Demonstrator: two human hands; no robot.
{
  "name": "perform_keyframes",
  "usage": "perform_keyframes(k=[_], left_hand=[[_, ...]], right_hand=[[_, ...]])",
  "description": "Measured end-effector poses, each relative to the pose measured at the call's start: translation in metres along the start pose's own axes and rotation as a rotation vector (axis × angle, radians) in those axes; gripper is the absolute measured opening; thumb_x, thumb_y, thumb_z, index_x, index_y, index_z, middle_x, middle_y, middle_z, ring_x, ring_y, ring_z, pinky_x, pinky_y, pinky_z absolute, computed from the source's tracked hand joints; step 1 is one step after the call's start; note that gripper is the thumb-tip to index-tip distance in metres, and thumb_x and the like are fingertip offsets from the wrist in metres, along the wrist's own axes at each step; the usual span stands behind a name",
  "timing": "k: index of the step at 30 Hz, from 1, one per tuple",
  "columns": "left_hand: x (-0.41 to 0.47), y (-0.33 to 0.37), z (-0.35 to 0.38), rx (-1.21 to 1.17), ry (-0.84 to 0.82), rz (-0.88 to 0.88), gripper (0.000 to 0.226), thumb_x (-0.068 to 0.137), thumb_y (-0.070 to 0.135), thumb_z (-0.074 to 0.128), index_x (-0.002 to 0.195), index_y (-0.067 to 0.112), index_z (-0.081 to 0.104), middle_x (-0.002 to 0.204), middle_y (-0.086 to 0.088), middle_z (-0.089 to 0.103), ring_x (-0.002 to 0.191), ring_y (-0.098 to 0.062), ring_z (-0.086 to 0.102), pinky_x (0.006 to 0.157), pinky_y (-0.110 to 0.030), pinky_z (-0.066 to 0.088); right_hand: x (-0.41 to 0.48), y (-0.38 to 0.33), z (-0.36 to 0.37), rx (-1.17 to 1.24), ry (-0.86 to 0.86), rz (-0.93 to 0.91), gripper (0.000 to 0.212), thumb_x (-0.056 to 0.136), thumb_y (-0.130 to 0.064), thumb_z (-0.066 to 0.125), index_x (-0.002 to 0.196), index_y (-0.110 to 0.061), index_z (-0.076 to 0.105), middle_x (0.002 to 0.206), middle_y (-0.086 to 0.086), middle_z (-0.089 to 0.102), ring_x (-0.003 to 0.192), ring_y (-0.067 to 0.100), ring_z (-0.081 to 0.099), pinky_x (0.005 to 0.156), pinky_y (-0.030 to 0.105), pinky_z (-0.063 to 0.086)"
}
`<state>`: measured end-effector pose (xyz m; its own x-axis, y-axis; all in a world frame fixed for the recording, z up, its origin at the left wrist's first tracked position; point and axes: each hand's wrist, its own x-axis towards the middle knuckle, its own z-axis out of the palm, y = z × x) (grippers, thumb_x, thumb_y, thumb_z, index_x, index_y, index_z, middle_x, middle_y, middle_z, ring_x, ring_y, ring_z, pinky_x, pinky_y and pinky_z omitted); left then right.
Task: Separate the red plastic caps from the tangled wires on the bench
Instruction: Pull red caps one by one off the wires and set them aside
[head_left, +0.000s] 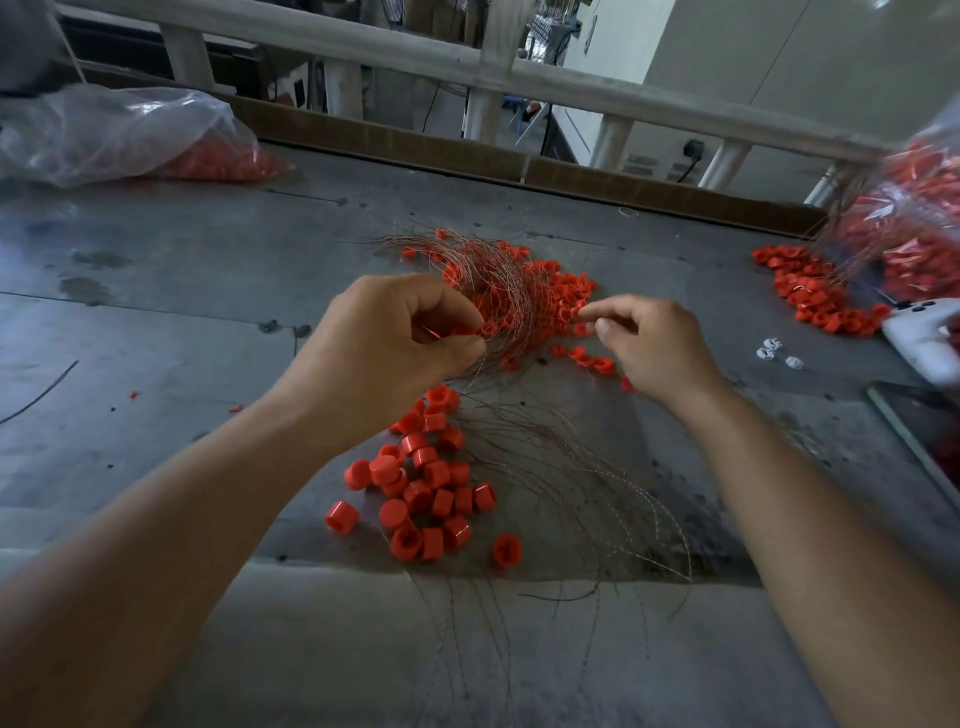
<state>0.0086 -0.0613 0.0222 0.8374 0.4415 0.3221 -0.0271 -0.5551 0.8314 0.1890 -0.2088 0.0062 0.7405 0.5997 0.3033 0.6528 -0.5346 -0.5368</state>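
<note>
A tangle of thin copper-coloured wires (493, 275) lies mid-bench, mixed with small red plastic caps (556, 291). My left hand (395, 343) grips a bunch of these wires at the tangle's near left side, fingers curled round them. Beside it, my right hand (649, 343) reaches to the tangle's right edge, its fingertips pinched at a small red cap. Nearer to me sits a pile of loose red caps (426, 488) free of wire. Loose wire strands (571, 499) fan out to the right of that pile and over the bench's front edge.
A clear plastic bag (119, 135) with red caps lies at the far left. Another bag of caps and wires (914, 234) spills a heap of red caps (815, 291) at the right. A white object (924, 338) and small white bits (774, 353) lie near it. A railing (519, 73) runs behind the bench.
</note>
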Motion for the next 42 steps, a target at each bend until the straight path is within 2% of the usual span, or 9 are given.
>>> perform_keyframes(k=[5,10,13,17,21,27,30,34,42], left_hand=[[-0.002,0.001,0.001,0.002,-0.004,-0.006,0.018,0.073,0.017,0.072,0.074,0.033,0.063,0.07,0.013,0.066,0.063,0.002,0.061,0.064,-0.014,0.053],[-0.002,0.001,0.002,0.007,-0.009,-0.002,0.019,0.074,0.016,0.072,0.075,0.033,0.064,0.07,0.013,0.065,0.061,0.003,0.06,0.062,-0.011,0.051],[-0.002,0.002,0.003,0.007,-0.009,0.002,0.019,0.074,0.016,0.073,0.075,0.033,0.064,0.069,0.014,0.065,0.06,0.004,0.06,0.061,-0.009,0.05],[-0.002,0.003,0.003,-0.004,-0.004,0.003,0.021,0.073,0.014,0.073,0.073,0.033,0.063,0.067,0.015,0.064,0.058,0.005,0.06,0.06,-0.008,0.049],[-0.003,0.004,0.004,-0.007,-0.014,0.0,0.022,0.072,0.014,0.073,0.074,0.033,0.063,0.07,0.013,0.065,0.06,0.002,0.061,0.062,-0.012,0.051],[-0.004,0.007,0.002,-0.074,-0.028,-0.005,0.034,0.067,0.004,0.075,0.075,0.035,0.064,0.076,0.012,0.069,0.067,-0.002,0.066,0.068,-0.014,0.054],[-0.004,0.009,0.003,-0.096,-0.051,0.016,0.043,0.068,-0.002,0.073,0.078,0.039,0.064,0.079,0.015,0.069,0.071,-0.001,0.066,0.069,-0.01,0.051],[-0.005,0.011,0.005,-0.118,-0.06,0.044,0.043,0.068,0.0,0.074,0.076,0.041,0.063,0.079,0.019,0.069,0.068,-0.002,0.066,0.065,-0.01,0.051],[-0.004,0.013,0.004,-0.177,-0.074,0.039,0.037,0.065,0.002,0.074,0.075,0.036,0.064,0.082,0.015,0.07,0.07,-0.006,0.067,0.065,-0.013,0.053]], right_hand=[[-0.005,-0.008,0.009,-0.012,-0.155,-0.037,0.036,0.093,-0.003,0.043,0.119,-0.019,0.06,0.123,0.001,0.058,0.105,0.004,0.05,0.086,0.01,0.031],[-0.002,-0.008,0.02,-0.109,-0.251,-0.062,0.04,0.095,-0.005,0.037,0.131,-0.019,0.049,0.133,0.005,0.049,0.125,0.016,0.04,0.092,0.014,0.023],[-0.002,-0.007,0.019,-0.025,-0.164,-0.049,0.037,0.093,-0.002,0.039,0.125,-0.013,0.055,0.129,0.004,0.055,0.119,0.013,0.047,0.091,0.01,0.027],[-0.004,-0.009,0.012,0.094,0.015,-0.064,0.03,0.085,0.003,0.054,0.111,-0.007,0.064,0.103,0.001,0.065,0.091,0.005,0.056,0.076,-0.004,0.036],[-0.008,-0.011,0.002,0.153,0.121,-0.115,0.019,0.079,-0.004,0.068,0.097,-0.007,0.071,0.086,-0.007,0.062,0.074,-0.005,0.055,0.071,-0.002,0.039],[-0.014,-0.023,-0.011,0.299,0.205,-0.291,0.016,0.081,-0.004,0.065,0.088,-0.018,0.064,0.087,-0.007,0.062,0.086,-0.001,0.059,0.08,0.009,0.043],[-0.022,-0.033,-0.016,0.323,0.251,-0.454,0.018,0.081,-0.006,0.064,0.094,-0.019,0.061,0.084,-0.015,0.058,0.081,-0.009,0.057,0.076,0.008,0.043],[-0.033,-0.047,-0.019,0.251,0.305,-0.653,0.022,0.079,-0.005,0.066,0.098,-0.013,0.061,0.082,-0.007,0.053,0.078,-0.006,0.051,0.072,0.009,0.041],[-0.047,-0.061,-0.019,0.225,0.243,-0.619,0.003,0.077,-0.008,0.068,0.079,-0.006,0.068,0.076,-0.005,0.056,0.07,0.006,0.053,0.064,0.013,0.044]])
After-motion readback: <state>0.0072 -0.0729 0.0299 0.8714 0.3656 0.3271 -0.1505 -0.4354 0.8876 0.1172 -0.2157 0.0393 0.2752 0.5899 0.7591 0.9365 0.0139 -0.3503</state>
